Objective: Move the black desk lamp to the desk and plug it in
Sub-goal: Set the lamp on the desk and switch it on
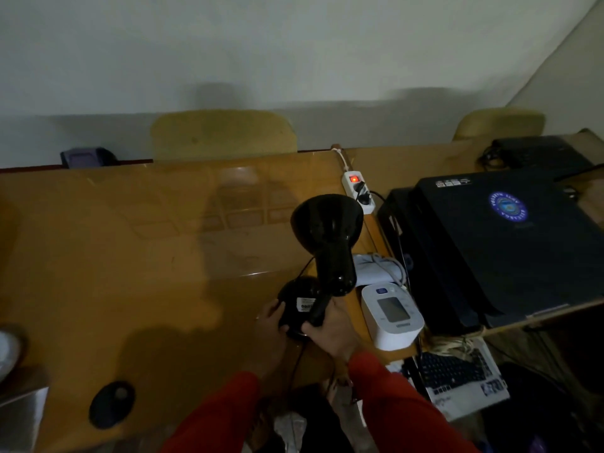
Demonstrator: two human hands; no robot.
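The black desk lamp is over the right part of the wooden desk; its glossy shade points away from me toward the wall. My left hand cups its round base, which carries a white sticker. My right hand grips the lamp's neck just above the base. A thin black cord hangs from the base toward me. A white power strip with a lit red switch lies at the desk's right edge behind the lamp; a black plug sits in one socket.
A white blood-pressure monitor and its cuff sit right of the lamp. A stack of closed black laptops fills the neighbouring desk. A keyboard lies lower right. A dark oval object rests near the front edge. Two chairs stand behind.
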